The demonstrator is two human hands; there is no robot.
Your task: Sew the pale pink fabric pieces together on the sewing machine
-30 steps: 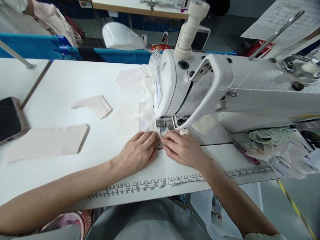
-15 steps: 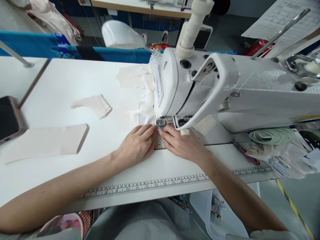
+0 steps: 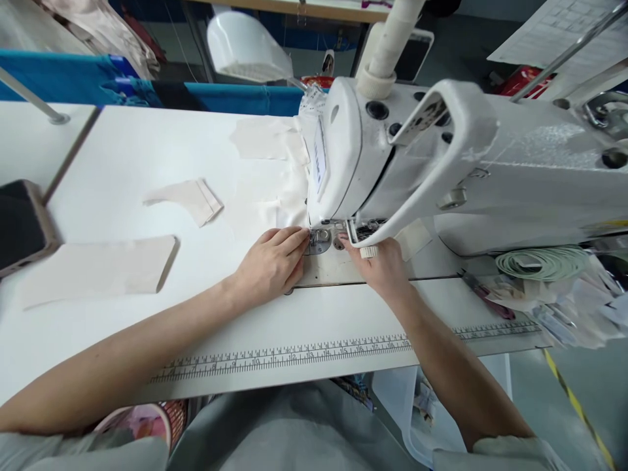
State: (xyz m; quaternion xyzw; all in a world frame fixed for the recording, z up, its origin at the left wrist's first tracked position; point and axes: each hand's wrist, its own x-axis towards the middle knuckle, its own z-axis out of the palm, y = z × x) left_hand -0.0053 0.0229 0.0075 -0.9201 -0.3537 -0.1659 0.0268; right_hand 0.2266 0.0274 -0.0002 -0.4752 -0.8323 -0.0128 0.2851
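Observation:
A white sewing machine [image 3: 338, 144] stands on the white table, with its metal needle plate [image 3: 326, 268] showing between my hands. My left hand [image 3: 275, 261] rests at the plate's left side, fingers together and curled, fingertips beside the presser foot; anything under them is hidden. To the right, my right hand [image 3: 385, 268] reaches under the white guard arm [image 3: 441, 163]. The guard and its small knob [image 3: 369, 252] cover most of its fingers; one fingertip shows near the foot. Pale thin fabric [image 3: 287, 190] lies behind and left of the machine head.
A curved fabric piece [image 3: 189, 199] and a long one [image 3: 108, 265] lie left, beside a phone [image 3: 22, 226]. A ruler strip [image 3: 294, 356] runs along the front edge. Right are dark-red thread snips [image 3: 485, 294], a coiled green strip [image 3: 540, 263] and scraps [image 3: 579, 314].
My right hand has moved right, away from my left hand and the presser foot, baring more of the needle plate. My left hand stays in about the same place. The view has shifted slightly.

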